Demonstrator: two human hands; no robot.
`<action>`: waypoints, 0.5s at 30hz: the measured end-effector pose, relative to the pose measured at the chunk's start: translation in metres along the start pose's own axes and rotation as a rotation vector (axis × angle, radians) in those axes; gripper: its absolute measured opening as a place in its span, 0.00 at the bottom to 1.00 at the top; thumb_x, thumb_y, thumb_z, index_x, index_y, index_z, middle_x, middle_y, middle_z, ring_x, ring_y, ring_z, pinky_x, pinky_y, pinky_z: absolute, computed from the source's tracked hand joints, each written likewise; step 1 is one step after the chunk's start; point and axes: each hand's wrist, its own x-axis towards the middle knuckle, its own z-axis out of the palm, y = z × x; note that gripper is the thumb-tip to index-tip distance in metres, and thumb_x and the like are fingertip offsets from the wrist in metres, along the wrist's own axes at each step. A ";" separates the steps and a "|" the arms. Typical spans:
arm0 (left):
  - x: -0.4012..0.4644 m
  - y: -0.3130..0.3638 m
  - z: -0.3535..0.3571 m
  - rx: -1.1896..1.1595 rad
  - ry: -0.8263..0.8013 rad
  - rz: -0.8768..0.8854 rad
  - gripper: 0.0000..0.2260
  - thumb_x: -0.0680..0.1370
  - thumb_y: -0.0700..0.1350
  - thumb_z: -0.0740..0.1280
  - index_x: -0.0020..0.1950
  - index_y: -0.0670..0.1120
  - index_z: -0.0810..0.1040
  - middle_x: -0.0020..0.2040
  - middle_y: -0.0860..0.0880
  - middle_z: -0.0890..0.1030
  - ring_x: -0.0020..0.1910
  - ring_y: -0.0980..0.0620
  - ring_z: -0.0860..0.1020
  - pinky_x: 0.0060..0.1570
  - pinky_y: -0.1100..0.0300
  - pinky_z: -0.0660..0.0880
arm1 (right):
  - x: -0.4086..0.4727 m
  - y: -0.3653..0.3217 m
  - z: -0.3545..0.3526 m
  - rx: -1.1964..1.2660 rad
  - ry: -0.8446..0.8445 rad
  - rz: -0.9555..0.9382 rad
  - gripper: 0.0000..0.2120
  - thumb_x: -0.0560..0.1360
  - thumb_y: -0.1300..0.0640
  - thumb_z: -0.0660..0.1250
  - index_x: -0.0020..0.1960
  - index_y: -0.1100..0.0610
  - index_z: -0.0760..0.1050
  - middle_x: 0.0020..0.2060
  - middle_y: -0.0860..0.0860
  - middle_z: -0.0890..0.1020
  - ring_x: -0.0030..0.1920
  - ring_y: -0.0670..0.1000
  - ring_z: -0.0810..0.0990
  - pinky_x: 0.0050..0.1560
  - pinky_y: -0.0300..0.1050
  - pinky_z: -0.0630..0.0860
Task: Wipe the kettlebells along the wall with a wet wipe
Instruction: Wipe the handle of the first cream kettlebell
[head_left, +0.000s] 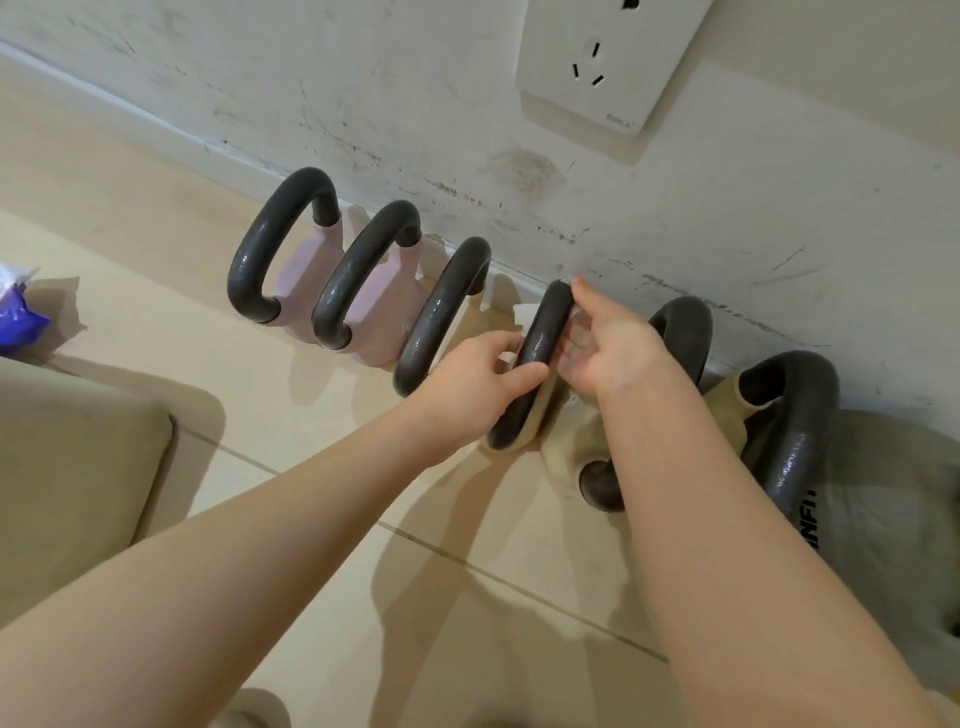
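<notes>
Both hands (478, 384) (613, 348) on fourth kettlebell handle (545, 332) (wipe (522, 314) behind)

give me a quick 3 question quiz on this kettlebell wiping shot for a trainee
1. True or false: the left hand grips the dark handle of the fourth kettlebell from the left.
2. What colour are the bodies of the two leftmost kettlebells? A) grey B) pale pink C) beige
3. Fill in: the white fixture on the wall above the row is a power ____.

Key
1. True. Its fingers wrap the handle, while the right hand reaches in from the other side; a bit of white wet wipe shows beside the handle.
2. B
3. socket
</notes>
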 end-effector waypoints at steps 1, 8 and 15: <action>-0.004 -0.004 -0.002 -0.004 -0.017 0.001 0.09 0.77 0.48 0.65 0.56 0.49 0.76 0.49 0.41 0.84 0.49 0.45 0.82 0.55 0.51 0.76 | -0.002 0.000 -0.001 -0.018 -0.025 0.047 0.11 0.75 0.55 0.67 0.52 0.63 0.75 0.35 0.58 0.84 0.34 0.53 0.84 0.40 0.49 0.79; -0.018 -0.026 -0.007 -0.017 -0.041 0.060 0.11 0.76 0.47 0.66 0.58 0.51 0.75 0.47 0.39 0.83 0.46 0.41 0.81 0.55 0.45 0.75 | -0.008 0.010 0.003 -0.002 -0.032 0.191 0.17 0.76 0.49 0.64 0.57 0.62 0.73 0.46 0.59 0.81 0.49 0.57 0.80 0.55 0.55 0.75; -0.010 -0.021 -0.003 0.012 -0.007 0.082 0.11 0.76 0.50 0.65 0.58 0.51 0.74 0.46 0.42 0.84 0.46 0.44 0.82 0.53 0.46 0.76 | -0.008 0.000 -0.001 -0.262 0.047 -0.108 0.10 0.79 0.57 0.61 0.55 0.63 0.72 0.50 0.61 0.80 0.44 0.55 0.80 0.51 0.51 0.77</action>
